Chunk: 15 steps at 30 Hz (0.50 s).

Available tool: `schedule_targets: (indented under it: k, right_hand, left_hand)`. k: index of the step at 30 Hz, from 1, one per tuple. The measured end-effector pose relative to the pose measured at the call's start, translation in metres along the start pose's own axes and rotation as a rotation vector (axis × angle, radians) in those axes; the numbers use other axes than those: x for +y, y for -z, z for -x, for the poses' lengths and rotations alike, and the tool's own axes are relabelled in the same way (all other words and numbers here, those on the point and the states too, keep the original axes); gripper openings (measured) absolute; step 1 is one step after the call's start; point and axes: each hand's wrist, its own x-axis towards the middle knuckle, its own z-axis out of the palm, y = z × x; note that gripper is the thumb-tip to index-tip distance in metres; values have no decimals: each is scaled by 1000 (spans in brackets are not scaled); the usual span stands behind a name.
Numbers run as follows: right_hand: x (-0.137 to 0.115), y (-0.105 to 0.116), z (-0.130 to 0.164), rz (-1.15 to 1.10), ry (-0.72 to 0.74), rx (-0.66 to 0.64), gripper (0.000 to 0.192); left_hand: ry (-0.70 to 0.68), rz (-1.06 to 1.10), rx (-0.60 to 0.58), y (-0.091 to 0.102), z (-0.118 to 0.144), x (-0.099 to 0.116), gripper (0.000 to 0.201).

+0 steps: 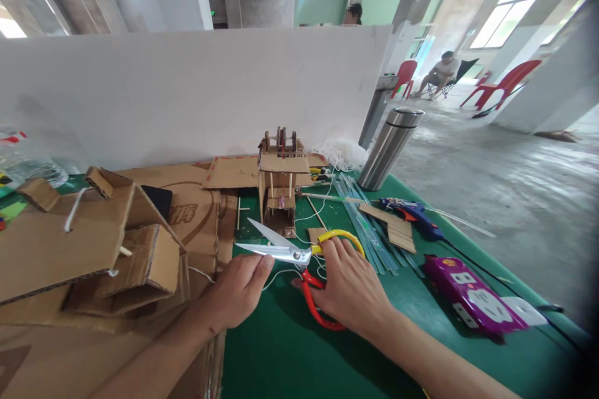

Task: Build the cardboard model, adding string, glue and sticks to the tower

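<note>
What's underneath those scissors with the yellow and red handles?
White string and green tabletop show below the scissors. Whatever lies directly beneath the metal or the right hand is hidden.

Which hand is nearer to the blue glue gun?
Right. The right hand, holding scissors, is left of the blue glue gun, nearer the camera; the left hand, by the blades, is farther left.

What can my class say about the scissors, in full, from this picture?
The scissors have two shiny, metal-looking blades joined at a round pivot, and two plastic-looking handle loops, one yellow, one red. They are open, blades pointing toward the person's left, held over the green tabletop. The right hand grips the handles. The left hand is close against the lower blade, perhaps touching it.
</note>
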Motion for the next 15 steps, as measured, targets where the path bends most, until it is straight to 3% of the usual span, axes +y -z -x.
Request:
schedule_targets:
  k: [15]
  right_hand:
    - [2, -11, 5, -7, 23, 66, 30]
  left_hand:
    - [12, -13, 21, -1, -2, -3, 45]
